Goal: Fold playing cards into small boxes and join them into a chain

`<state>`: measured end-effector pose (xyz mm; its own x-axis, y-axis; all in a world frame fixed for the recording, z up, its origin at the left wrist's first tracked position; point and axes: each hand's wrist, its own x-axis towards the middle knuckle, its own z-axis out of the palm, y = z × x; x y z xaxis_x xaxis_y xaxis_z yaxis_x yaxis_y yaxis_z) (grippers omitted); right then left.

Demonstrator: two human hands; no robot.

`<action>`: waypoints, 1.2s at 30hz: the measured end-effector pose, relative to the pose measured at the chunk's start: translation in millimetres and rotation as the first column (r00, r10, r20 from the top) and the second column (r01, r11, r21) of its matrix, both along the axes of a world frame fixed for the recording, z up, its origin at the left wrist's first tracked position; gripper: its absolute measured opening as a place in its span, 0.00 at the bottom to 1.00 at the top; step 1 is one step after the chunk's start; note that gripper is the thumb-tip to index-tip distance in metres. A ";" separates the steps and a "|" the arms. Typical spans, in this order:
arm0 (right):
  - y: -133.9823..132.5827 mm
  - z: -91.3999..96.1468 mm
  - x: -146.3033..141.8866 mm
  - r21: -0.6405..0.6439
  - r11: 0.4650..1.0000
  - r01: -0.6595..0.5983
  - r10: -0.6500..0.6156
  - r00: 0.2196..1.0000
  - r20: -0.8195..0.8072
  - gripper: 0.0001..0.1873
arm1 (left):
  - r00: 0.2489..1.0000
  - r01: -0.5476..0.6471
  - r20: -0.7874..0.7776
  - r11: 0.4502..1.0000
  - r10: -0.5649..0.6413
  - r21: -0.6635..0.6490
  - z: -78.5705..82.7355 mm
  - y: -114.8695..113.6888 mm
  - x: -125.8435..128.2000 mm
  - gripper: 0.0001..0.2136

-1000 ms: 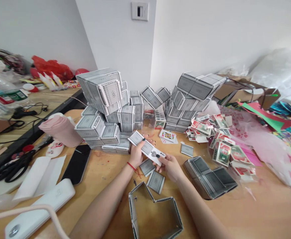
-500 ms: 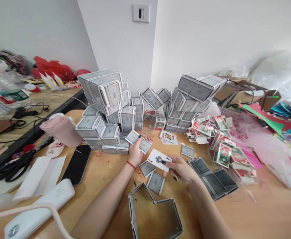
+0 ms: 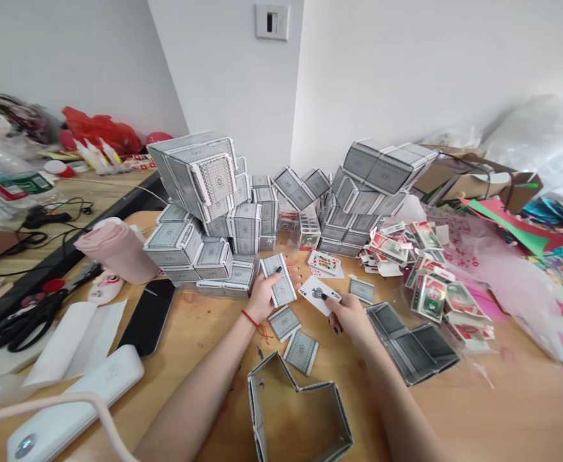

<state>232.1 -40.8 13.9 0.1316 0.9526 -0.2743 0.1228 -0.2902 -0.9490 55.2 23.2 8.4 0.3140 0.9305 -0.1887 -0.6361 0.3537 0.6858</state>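
My left hand (image 3: 263, 296) is closed on a grey-backed playing card (image 3: 282, 287), thumb on top. Beside it, my right hand (image 3: 347, 313) pinches an ace (image 3: 316, 294) with a black suit mark, face up. The two cards are close, and a gap shows between them. Below them on the table lie a folded card (image 3: 284, 323) and another folded card (image 3: 301, 352). Nearest me stands an L-shaped frame (image 3: 335, 389) built of cards, its top side uncovered. A grey card tray (image 3: 413, 343) with sections sits right of my right forearm.
Card-box stacks rise at the left (image 3: 214, 186) and the right (image 3: 377, 170). Face-up cards (image 3: 325, 262) lie between them. Opened card packs (image 3: 428, 295) pile up on the right. A phone (image 3: 147, 317), a white power bank (image 3: 76, 407) and a pink cup (image 3: 120, 253) stand left.
The card in my left hand has turned more upright. My right hand has moved slightly up and right, with the ace tilted further.
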 end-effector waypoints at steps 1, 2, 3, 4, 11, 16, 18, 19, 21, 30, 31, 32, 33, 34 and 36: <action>0.9 -4.3 -1.5 0.003 1.000 -0.003 0.003 0.999 0.046 0.10 | 1.000 -0.005 -0.024 1.000 0.005 -0.013 0.2 0.0 -0.3 0.20; 1.7 -8.5 -2.8 0.014 1.000 -0.002 0.001 0.997 0.083 0.09 | 0.999 -0.008 -0.047 1.000 0.007 -0.026 0.2 0.2 -0.6 0.19; 2.3 -12.3 -3.7 0.028 1.000 0.000 -0.004 0.993 0.121 0.09 | 0.998 -0.009 -0.067 0.999 0.007 -0.040 0.0 0.6 -0.9 0.19; 2.7 -15.5 -4.3 0.037 0.999 0.000 -0.006 0.987 0.163 0.08 | 0.997 -0.007 -0.079 0.999 0.002 -0.053 -0.3 1.1 -1.3 0.19; 2.4 -16.1 -3.2 0.179 0.982 0.060 -0.131 0.898 0.420 0.20 | 0.987 0.152 -0.034 0.985 -0.155 -0.087 -1.1 3.1 -5.8 0.22; 2.7 -8.6 -8.8 0.294 0.953 0.073 -0.156 0.950 0.269 0.24 | 0.949 0.299 -0.075 0.950 -0.306 -0.089 0.4 0.2 -6.3 0.25; 2.8 -5.8 -13.5 0.356 0.931 0.077 -0.156 0.968 0.198 0.25 | 0.924 0.347 -0.146 0.935 -0.355 -0.076 -0.7 -1.4 -5.9 0.24; 2.7 -4.4 -16.1 0.379 0.923 0.062 -0.136 0.976 0.169 0.25 | 0.906 0.373 -0.190 0.926 -0.377 -0.060 -1.4 -2.1 -5.8 0.22; 2.1 -2.1 -20.7 0.414 0.910 0.033 -0.103 0.984 0.147 0.23 | 0.864 0.435 -0.273 0.900 -0.423 -0.021 -2.1 -3.2 -6.3 0.19; 3.4 -4.5 -23.0 0.430 0.902 0.033 -0.103 0.985 0.141 0.14 | 0.726 0.654 -0.297 0.756 -0.620 0.022 2.9 -2.9 -13.2 0.16; 4.6 -6.3 -22.7 0.424 0.904 0.056 -0.120 0.985 0.127 0.14 | 0.721 0.661 -0.295 0.750 -0.627 0.022 2.7 -3.0 -13.5 0.16; 5.9 -7.9 -22.5 0.409 0.909 0.083 -0.137 0.985 0.104 0.15 | 0.712 0.672 -0.294 0.740 -0.637 0.022 2.5 -3.1 -13.7 0.15; 7.2 -9.3 -22.5 0.384 0.917 0.109 -0.147 0.987 0.072 0.16 | 0.702 0.684 -0.295 0.729 -0.649 0.022 2.4 -3.3 -14.0 0.14; 8.4 -10.2 -22.5 0.347 0.930 0.124 -0.142 0.990 0.027 0.17 | 0.690 0.696 -0.296 0.717 -0.661 0.021 2.7 -3.5 -14.3 0.13; 10.5 -10.0 -22.4 0.266 0.958 0.109 -0.088 0.992 -0.088 0.17 | 0.660 0.724 -0.299 0.689 -0.689 0.012 4.5 -3.9 -15.4 0.12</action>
